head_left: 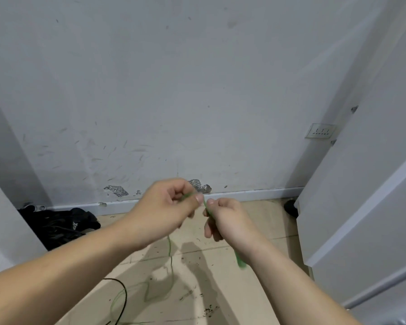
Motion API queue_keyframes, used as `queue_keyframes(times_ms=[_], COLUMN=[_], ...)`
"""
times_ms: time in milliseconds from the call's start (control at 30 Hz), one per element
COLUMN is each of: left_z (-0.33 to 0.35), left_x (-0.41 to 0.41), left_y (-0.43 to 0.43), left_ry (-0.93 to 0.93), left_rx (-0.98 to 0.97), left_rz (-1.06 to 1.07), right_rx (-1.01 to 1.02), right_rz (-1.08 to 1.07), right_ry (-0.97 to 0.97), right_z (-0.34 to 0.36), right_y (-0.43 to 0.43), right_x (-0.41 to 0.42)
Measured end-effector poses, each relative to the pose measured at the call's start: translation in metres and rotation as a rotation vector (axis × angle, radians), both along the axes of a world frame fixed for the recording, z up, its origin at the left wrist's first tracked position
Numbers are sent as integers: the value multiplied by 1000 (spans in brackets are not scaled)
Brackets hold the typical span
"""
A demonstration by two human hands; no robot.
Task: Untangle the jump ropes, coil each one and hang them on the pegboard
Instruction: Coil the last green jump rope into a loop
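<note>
A thin green jump rope (170, 261) hangs from my hands down to the tiled floor, where it lies in loose loops. My left hand (167, 207) pinches the green cord between thumb and curled fingers. My right hand (223, 219) grips the rope's green handle (240, 260), whose lower end sticks out below the wrist; a short stretch of cord runs between the two hands. A black jump rope (124, 299) curves over the floor at the lower left, near the green loops. No pegboard is in view.
A scuffed grey wall (174, 102) stands straight ahead with a skirting board at its foot. A black bag or cloth (61, 225) lies in the left corner. White door panels (361, 184) stand on the right, a wall socket (321, 131) beside them. Debris dots the floor.
</note>
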State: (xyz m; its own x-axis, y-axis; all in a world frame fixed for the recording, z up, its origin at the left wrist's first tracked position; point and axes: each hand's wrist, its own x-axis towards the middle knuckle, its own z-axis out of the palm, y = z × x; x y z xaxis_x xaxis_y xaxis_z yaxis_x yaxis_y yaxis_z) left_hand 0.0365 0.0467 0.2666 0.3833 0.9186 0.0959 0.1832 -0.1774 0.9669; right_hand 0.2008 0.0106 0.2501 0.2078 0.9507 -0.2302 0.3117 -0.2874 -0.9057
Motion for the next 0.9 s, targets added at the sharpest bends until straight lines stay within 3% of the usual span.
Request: queue_keyframes(times_ms=[133, 267, 367, 433, 533, 600, 733, 900], left_z=[-14, -43, -51, -50, -37, -22, -2, -22], left_x=[-7, -7, -1, 5, 10, 10, 6, -8], left_y=[15, 5, -6, -12, -20, -22, -7, 16], left_ry=[120, 380, 528, 537, 469, 332, 20, 109], left_rx=[89, -91, -23, 17, -36, -99, -40, 82], left_rz=[181, 16, -89, -126, -227, -262, -65, 184], right_rx=[-77, -78, -9, 51, 101, 90, -8, -89], right_rz=[81, 72, -51, -163, -250, -174, 22, 118], right_ry=[419, 786, 917, 800, 189, -45, 13, 355], right_z=[17, 25, 23, 15, -6, -13, -2, 12], right_y=[0, -3, 0, 4, 8, 7, 2, -2], right_x=[-10, -14, -10, -7, -2, 1, 0, -8])
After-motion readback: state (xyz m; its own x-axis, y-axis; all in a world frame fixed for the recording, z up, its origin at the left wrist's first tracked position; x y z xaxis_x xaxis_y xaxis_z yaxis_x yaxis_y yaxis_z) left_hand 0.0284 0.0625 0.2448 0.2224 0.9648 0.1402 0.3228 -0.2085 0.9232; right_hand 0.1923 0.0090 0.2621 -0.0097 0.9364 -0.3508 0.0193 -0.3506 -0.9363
